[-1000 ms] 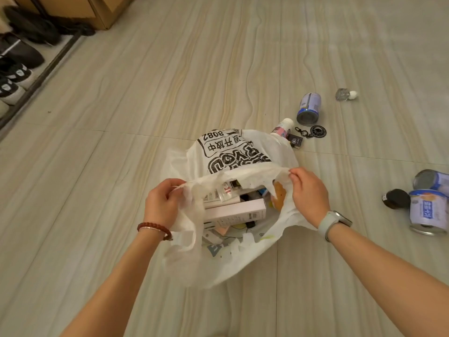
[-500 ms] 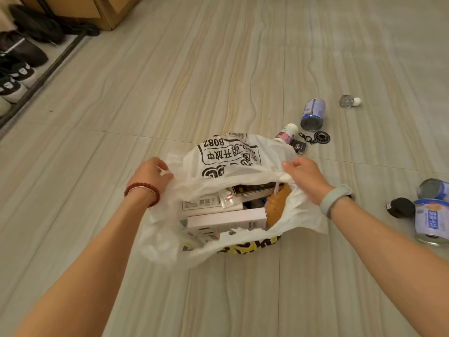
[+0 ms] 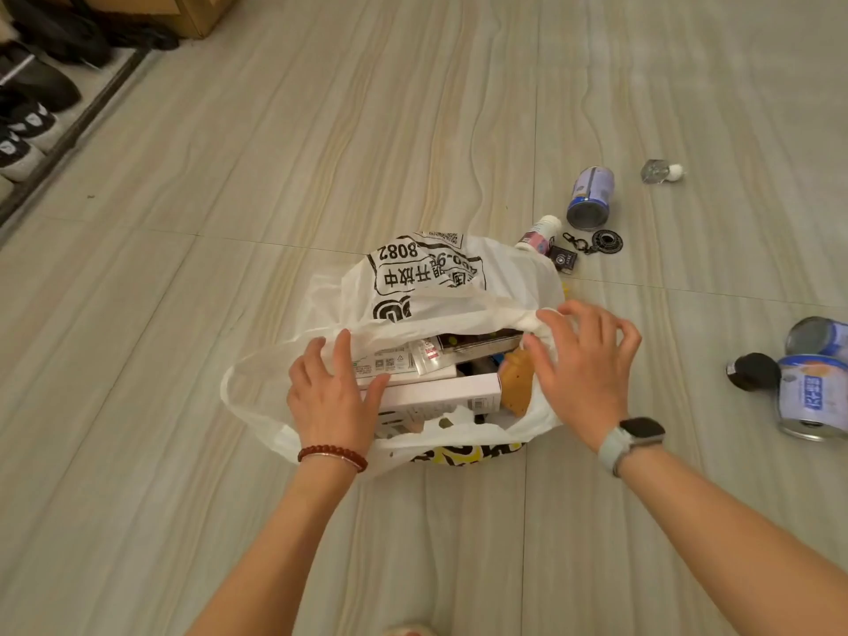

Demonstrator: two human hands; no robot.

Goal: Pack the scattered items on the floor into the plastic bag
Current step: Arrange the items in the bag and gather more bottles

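Observation:
A white plastic bag (image 3: 426, 277) with black print sits on the floor, its mouth wide. Inside lie white boxes (image 3: 440, 392) and an orange-brown item (image 3: 516, 383). My left hand (image 3: 332, 397) rests over the bag's left rim with fingers spread, holding nothing. My right hand (image 3: 583, 364) hovers at the right rim, fingers apart, touching the plastic. Loose on the floor: a blue-white can (image 3: 591, 197), a small white-capped bottle (image 3: 539, 234), a black keychain (image 3: 599, 243), a small clear piece (image 3: 661, 171), and further right two cans (image 3: 812, 399) with a black lid (image 3: 752, 371).
Shoes (image 3: 27, 126) stand on a low rack along the far left edge. A cardboard box (image 3: 183, 11) sits at the top left. Pale tiled floor (image 3: 321, 130) stretches around the bag.
Both hands let go of the bag's rim and opened. The bag settled onto the floor with its mouth spread wide; my left hand moved over the opening.

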